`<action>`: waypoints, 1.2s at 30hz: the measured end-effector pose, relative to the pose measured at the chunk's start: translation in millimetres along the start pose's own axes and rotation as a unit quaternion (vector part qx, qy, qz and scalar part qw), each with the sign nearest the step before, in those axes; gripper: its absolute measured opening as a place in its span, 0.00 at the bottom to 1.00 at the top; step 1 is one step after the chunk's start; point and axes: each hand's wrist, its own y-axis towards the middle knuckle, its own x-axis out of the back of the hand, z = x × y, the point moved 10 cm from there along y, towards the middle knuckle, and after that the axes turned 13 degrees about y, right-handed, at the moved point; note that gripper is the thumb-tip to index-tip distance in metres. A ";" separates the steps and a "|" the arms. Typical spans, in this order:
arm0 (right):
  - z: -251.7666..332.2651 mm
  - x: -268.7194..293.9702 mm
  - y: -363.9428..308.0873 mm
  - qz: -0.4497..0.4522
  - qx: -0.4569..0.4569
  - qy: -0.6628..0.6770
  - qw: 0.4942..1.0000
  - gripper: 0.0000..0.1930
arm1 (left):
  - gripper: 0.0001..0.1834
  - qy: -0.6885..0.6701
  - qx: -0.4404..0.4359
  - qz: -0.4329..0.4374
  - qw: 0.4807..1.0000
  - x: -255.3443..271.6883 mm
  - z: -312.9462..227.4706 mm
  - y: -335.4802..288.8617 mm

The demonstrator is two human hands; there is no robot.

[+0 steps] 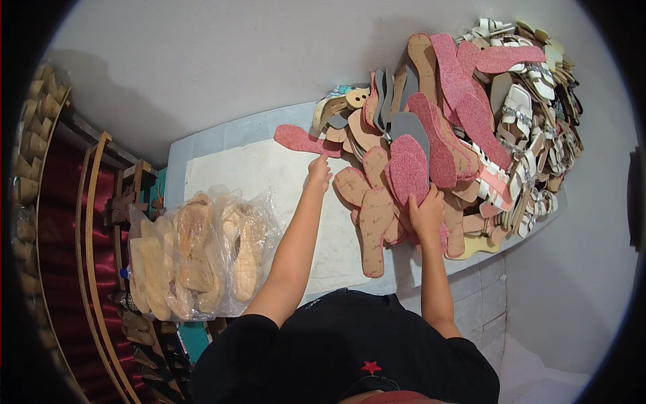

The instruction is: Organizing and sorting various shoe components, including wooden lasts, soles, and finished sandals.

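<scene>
My left hand (319, 174) is closed, its fingertips pinching the near edge of a pink speckled insole (299, 139) that lies on the white sheet. The narrow end of that insole reaches the pile. With my right hand (427, 210) I grip the near end of another pink insole (408, 160), thumb on top; it lies over a grey insole (410, 124). Between my hands are several brown insole boards (375, 222) with pink edges, overlapping each other. More pink insoles (434, 138) are stacked just beyond my right hand.
White sandals (518, 118) are heaped at the right end of the table (235, 128), against the wall. Clear plastic bags (202, 256) of tan shoe-sole shapes sit left of my left forearm. A wooden rack (91, 222) with a dark red curtain stands at far left.
</scene>
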 end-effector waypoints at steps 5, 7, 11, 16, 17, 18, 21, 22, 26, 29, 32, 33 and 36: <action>37.2 14.2 -17.3 -0.099 0.059 -0.012 0.993 0.33 | 0.20 -0.059 0.067 -0.032 0.995 18.8 18.5 62.0; 46.0 19.8 -19.9 -0.115 0.084 -0.010 0.990 0.32 | 0.29 -0.122 0.090 0.000 0.988 3.7 17.7 72.9; 46.3 17.1 -16.2 -0.100 0.067 0.020 0.993 0.32 | 0.40 -0.258 0.148 0.010 0.955 -19.2 17.0 88.1; 32.4 10.0 -12.5 -0.074 0.042 0.057 0.995 0.30 | 0.17 -0.257 0.093 0.065 0.960 -43.5 -7.6 96.9; 44.2 6.2 -14.7 -0.065 0.056 0.071 0.994 0.30 | 0.16 -0.302 0.105 0.017 0.948 -13.1 -5.3 118.1; 50.9 2.2 -15.8 -0.052 0.071 0.085 0.992 0.30 | 0.15 -0.341 0.123 -0.024 0.932 7.1 0.1 131.2; 30.6 6.0 -13.3 -0.059 0.065 0.082 0.993 0.29 | 0.14 -0.298 0.054 -0.015 0.953 -9.8 -10.6 110.9; 29.5 8.8 -13.6 -0.063 0.072 0.087 0.992 0.29 | 0.14 -0.283 0.022 -0.055 0.957 -2.7 -20.7 97.3; 36.5 13.6 -18.3 -0.068 0.085 0.109 0.988 0.29 | 0.16 -0.288 0.027 -0.138 0.947 34.8 -7.4 82.4; 41.3 16.4 -26.3 -0.065 0.092 0.125 0.986 0.28 | 0.20 -0.253 -0.008 -0.164 0.953 54.7 -7.5 77.5; 42.9 24.4 -33.6 -0.070 0.103 0.150 0.981 0.28 | 0.22 -0.222 -0.077 -0.152 0.960 68.9 -19.2 66.0; 34.0 29.1 -37.1 -0.082 0.095 0.148 0.981 0.27 | 0.21 -0.180 -0.091 -0.235 0.951 78.3 -23.4 42.6; 17.0 44.8 -49.9 -0.108 0.093 0.153 0.978 0.27 | 0.20 -0.131 -0.128 -0.367 0.912 80.7 -33.3 -35.3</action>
